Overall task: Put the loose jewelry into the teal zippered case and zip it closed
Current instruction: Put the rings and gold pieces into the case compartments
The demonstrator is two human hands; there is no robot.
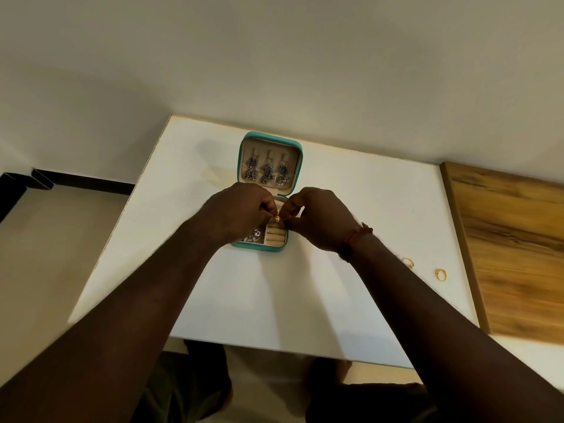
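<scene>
Hovering over the open teal case (269, 190), the left hand (241, 213) pinches shut beside a small gold piece (277, 219), though whether it actually grips it I cannot tell; the right hand (317, 218) pinches the piece's other side. Light, stiff and slippery, it needs fingertip holds. Two gold rings (440, 274) lie well right of the case.

1. Pinched between fingertips of left hand (241, 213) and right hand (320, 219): a small gold piece (277, 219), above the open teal case (294, 190).
2. Beyond the fingers, in the raised lid: three dark dangling earrings (268, 171).
3. Just beneath the fingers: cream ring rolls (274, 236) and silver pieces (254, 235).
4. Well right of the fingers, on the white table (351, 209): two gold rings (440, 274).
5. Around the right wrist: red thread (355, 238).
</scene>
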